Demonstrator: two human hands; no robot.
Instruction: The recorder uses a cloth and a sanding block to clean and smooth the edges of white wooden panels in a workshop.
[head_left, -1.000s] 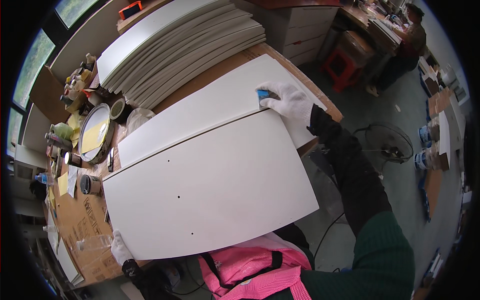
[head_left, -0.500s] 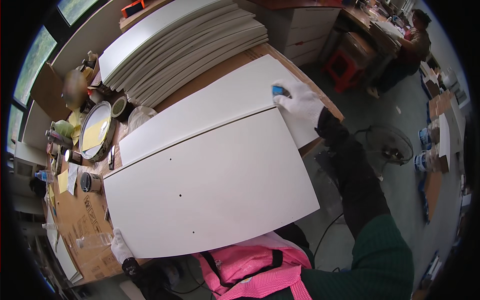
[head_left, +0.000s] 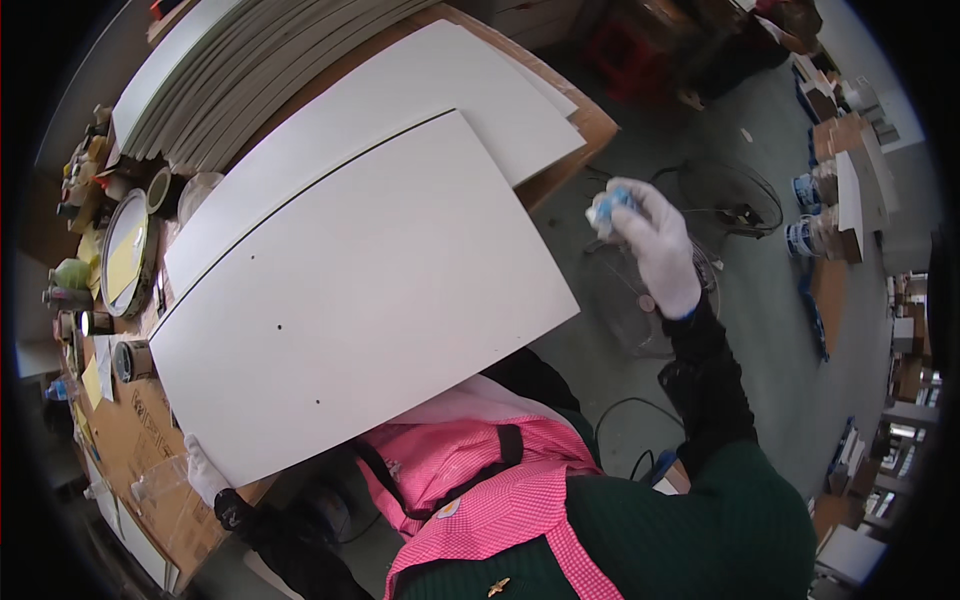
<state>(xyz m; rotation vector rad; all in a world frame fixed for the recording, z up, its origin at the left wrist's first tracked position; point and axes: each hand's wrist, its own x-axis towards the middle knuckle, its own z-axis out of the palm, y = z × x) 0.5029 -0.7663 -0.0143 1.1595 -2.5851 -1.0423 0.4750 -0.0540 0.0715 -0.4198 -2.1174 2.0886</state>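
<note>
A large white panel (head_left: 360, 290) with several small dark holes lies at a slant on the table in front of me. My left hand (head_left: 205, 472), in a white glove, grips the panel's near left corner. Another white panel (head_left: 400, 90) lies flat behind it, a dark gap running between the two. My right hand (head_left: 657, 245), also gloved, is raised off the panel's right side, over the floor. Its fingers are closed round a small blue-and-white crumpled piece (head_left: 612, 205); whether it is cloth or sponge I cannot make out.
A tall stack of white panels (head_left: 250, 70) stands at the back. Jars, a round tin lid (head_left: 127, 255) and a dark jar (head_left: 133, 360) crowd the table's left. On the right floor stand a fan (head_left: 735, 200) and blue-and-white buckets (head_left: 800, 238). Another person (head_left: 745, 60) is at the far right.
My right hand has left the rear panel's surface and moved right and toward me, lifting the blue piece. My left hand stays at the panel's corner. The view has turned to the right.
</note>
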